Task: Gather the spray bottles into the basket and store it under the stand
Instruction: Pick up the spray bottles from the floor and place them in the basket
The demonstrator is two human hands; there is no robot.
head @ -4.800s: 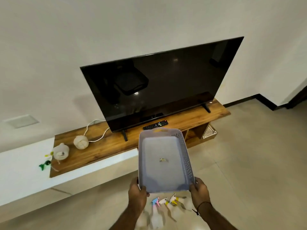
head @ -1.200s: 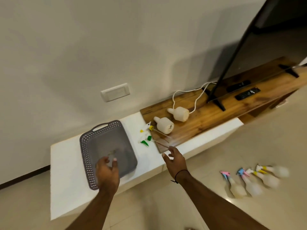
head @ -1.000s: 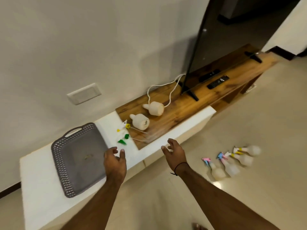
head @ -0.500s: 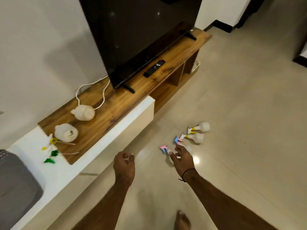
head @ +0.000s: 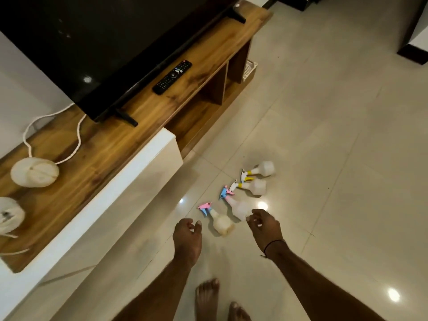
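Several white spray bottles lie on their sides on the floor tiles: one with a pink and blue head [head: 220,222], a second pink and blue one [head: 238,206], and two with yellow heads [head: 253,186] [head: 264,169]. My left hand [head: 187,237] hovers just left of the nearest bottle, fingers apart, holding nothing. My right hand [head: 265,225] hangs over the base of the second bottle, fingers curled and empty. Two more white bottles [head: 34,172] [head: 9,214] lie on the wooden stand [head: 111,147]. The basket is out of view.
A large television [head: 104,42] and a remote [head: 172,76] sit on the stand, with a white cord [head: 76,140] beside them. Open shelves [head: 208,98] run under the stand; a white mesh basket [head: 249,70] shows at the far end. My bare feet [head: 208,297] are below.
My view swung right, away from the grey basket on the white ledge, toward the floor bottles. Both hands dropped closer to the bottles; neither has touched one.
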